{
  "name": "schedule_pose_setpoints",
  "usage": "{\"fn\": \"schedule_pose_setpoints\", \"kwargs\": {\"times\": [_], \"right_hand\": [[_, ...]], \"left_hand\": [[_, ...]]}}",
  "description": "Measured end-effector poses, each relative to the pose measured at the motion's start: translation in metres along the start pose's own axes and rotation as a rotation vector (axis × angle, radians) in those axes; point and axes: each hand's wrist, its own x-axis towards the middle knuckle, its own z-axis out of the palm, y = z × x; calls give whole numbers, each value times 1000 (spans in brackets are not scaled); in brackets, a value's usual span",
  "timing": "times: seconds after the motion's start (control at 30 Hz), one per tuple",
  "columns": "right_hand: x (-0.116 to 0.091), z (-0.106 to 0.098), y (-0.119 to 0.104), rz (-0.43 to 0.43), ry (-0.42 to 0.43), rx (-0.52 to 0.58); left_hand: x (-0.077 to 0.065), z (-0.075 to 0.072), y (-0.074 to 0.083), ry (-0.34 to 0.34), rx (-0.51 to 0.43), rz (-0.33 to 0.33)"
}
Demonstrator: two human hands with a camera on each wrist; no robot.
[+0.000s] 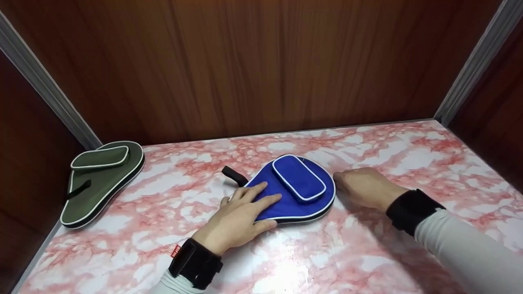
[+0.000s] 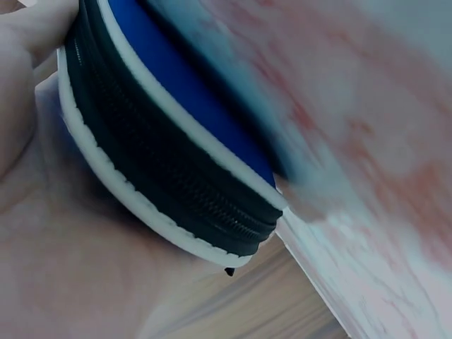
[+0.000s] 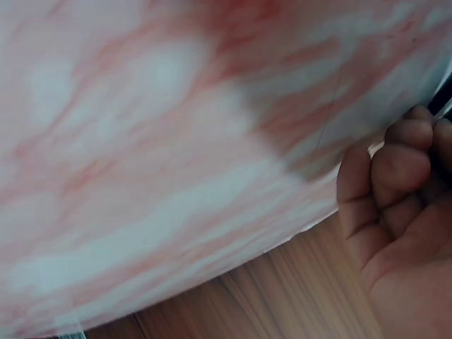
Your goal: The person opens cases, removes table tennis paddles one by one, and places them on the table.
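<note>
A blue table tennis paddle case with white piping and a raised pocket lies flat on the table, its black strap loop sticking out at the left. My left hand rests across the narrow handle end, fingers spread over the top. In the left wrist view, the black zipper runs along the case's side beside the palm. At the rounded right end, my right hand has curled fingers and pinches at the zippered edge; the zipper pull is hidden by them. Those curled fingers also show in the right wrist view.
An olive green paddle case with a pocket and black strap lies at the table's left edge. Brown wood-grain panels enclose the back and sides of the red and white marbled table.
</note>
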Motion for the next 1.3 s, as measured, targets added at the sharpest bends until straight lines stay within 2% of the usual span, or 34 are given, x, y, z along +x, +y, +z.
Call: {"fn": "schedule_pose_setpoints", "kwargs": {"times": [0.2,0.53,0.87,1.3], "right_hand": [[-1,-3,2,-19,-18,32],[-4,2,0,-16,21,4],[-19,5,-13,-28,29,-52],[-35,12,-38,-21,99,-37]], "left_hand": [[1,0,1,6,5,6],[0,3,1,4,16,-4],[1,3,1,2,25,-16],[2,3,0,-2,40,-21]]}}
